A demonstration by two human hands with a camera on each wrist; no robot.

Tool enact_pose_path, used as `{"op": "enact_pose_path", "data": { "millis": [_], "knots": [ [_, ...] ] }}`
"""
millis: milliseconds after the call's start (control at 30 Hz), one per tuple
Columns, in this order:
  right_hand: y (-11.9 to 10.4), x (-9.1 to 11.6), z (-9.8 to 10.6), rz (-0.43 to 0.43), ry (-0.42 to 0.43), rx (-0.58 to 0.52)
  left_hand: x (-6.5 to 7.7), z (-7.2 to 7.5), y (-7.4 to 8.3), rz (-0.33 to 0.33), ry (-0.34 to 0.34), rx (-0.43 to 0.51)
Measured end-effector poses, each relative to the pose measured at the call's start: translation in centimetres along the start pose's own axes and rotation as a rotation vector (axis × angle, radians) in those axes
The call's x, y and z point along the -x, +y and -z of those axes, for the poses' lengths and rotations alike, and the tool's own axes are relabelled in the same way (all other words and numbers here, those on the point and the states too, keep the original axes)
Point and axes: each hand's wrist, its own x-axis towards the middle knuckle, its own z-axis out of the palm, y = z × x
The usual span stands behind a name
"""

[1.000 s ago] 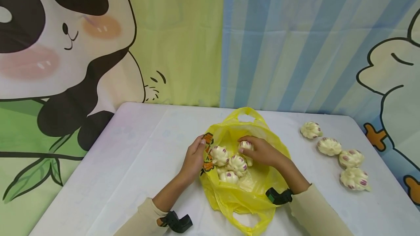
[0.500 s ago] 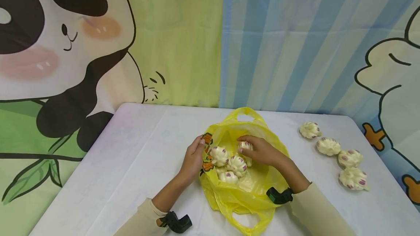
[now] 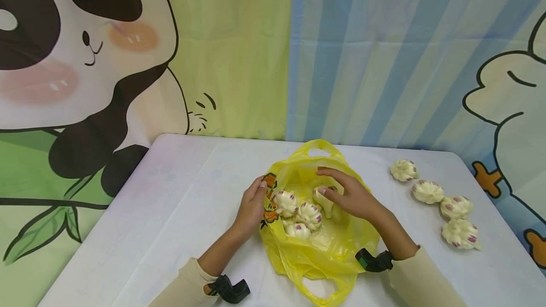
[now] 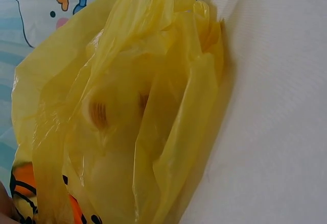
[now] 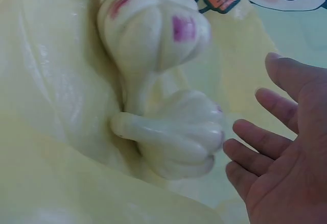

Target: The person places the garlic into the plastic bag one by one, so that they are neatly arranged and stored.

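In the head view a yellow plastic bag (image 3: 317, 255) with two handles lies with its mouth spread. My left hand (image 3: 250, 207) pinches the bag's left rim beside an orange print. Several garlic bulbs, white with purple marks, sit inside; one (image 3: 309, 215) is in the middle of the cluster. My right hand (image 3: 351, 196) is over the bag's right side, fingers spread. Its thumb overlaps the nearest garlic bulb (image 3: 319, 197) there. From the right wrist, the fingers are apart from a bulb (image 5: 179, 137) whose stem points left. Through the bag's wall in the left wrist view, a bulb (image 4: 98, 110) shows faintly.
On the right of the white table (image 3: 192, 193) lie several more garlic bulbs in a slanting row, among them a far bulb (image 3: 404, 170) and a near bulb (image 3: 461, 234). A printed curtain (image 3: 239, 51) with a panda hangs behind the table.
My right hand has let go of the garlic bulb inside the bag and drawn slightly right, its fingers spreading. That bulb has turned. My left hand stays on the rim.
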Motion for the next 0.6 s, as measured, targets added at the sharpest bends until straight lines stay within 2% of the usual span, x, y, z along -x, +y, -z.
{"op": "enact_pose_path", "data": {
  "millis": [367, 600],
  "knots": [
    [-1.6, 2.2, 2.2, 0.058, 0.030, 0.008, 0.1, 0.2, -0.1, 0.003, -0.007, -0.008],
    [-1.5, 4.1, 3.5, 0.177, 0.185, 0.007, -0.1, 0.2, -0.1, 0.017, -0.013, 0.005]
  ]
}}
